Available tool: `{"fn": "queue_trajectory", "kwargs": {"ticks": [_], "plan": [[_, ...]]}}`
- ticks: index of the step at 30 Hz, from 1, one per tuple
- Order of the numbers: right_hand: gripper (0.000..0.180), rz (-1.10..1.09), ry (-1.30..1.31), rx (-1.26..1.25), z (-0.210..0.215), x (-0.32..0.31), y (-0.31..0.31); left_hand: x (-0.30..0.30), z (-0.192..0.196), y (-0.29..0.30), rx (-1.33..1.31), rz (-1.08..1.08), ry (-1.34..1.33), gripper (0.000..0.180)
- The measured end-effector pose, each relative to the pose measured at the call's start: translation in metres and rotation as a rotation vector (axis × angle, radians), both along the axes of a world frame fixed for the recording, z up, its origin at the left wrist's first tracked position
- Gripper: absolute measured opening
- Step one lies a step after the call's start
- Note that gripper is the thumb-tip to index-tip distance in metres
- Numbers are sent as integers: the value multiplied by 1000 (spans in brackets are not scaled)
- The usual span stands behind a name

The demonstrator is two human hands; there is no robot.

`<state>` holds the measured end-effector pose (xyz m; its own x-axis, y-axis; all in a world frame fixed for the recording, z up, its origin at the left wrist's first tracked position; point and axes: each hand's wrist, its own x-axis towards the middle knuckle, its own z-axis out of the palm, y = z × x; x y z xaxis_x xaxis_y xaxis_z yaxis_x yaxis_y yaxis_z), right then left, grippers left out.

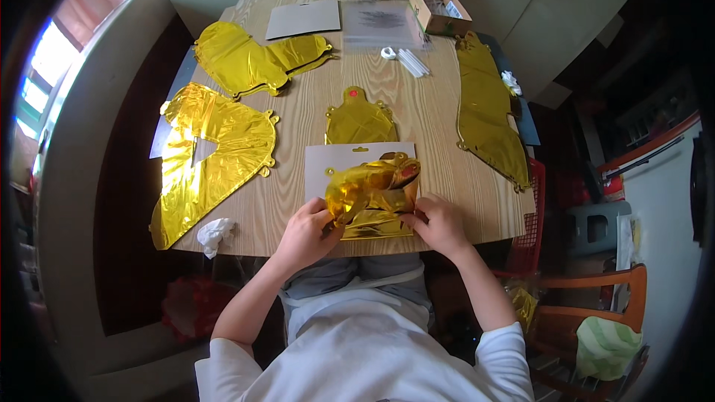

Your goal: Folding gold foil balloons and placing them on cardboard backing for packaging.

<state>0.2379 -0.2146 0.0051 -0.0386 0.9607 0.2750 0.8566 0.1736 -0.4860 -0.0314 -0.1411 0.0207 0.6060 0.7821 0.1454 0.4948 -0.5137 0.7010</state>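
Observation:
A flat gold foil balloon (370, 192) lies partly folded over a white backing card (316, 171) at the table's near edge. My left hand (305, 232) closes its fingers on the balloon's left lower edge. On the other side, my right hand (439, 225) pinches the foil near the card's right edge. The fold between my hands is raised and crumpled, with a red spot near its upper right. Just beyond the card lies another gold foil piece (360, 120) with a red dot at its top; whether it joins the held balloon is hidden.
More flat gold foil balloons lie at the far left (249, 59), near left (223, 167) and right (488, 104). Farther back are a grey-white card stack (303, 19), clear bags (383, 26), white straws (414, 63), a tape roll (388, 53) and an open box (439, 11). Crumpled tissue (216, 236) sits near left.

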Motion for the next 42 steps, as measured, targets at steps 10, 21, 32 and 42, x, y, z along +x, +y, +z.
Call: {"fn": "queue_trajectory", "kwargs": {"ticks": [10,21,32,42], "plan": [[31,69,-187,14,-1,-5,10,3,-2,0,46,15,10,13],[32,89,-286,-73,-5,-5,13,10,-18,-7,270,106,42,10],[31,108,-282,-55,0,-8,15,39,-9,-70,472,-205,225,60],[31,98,-308,-101,2,-8,14,36,-10,-64,429,-157,492,95]]}}
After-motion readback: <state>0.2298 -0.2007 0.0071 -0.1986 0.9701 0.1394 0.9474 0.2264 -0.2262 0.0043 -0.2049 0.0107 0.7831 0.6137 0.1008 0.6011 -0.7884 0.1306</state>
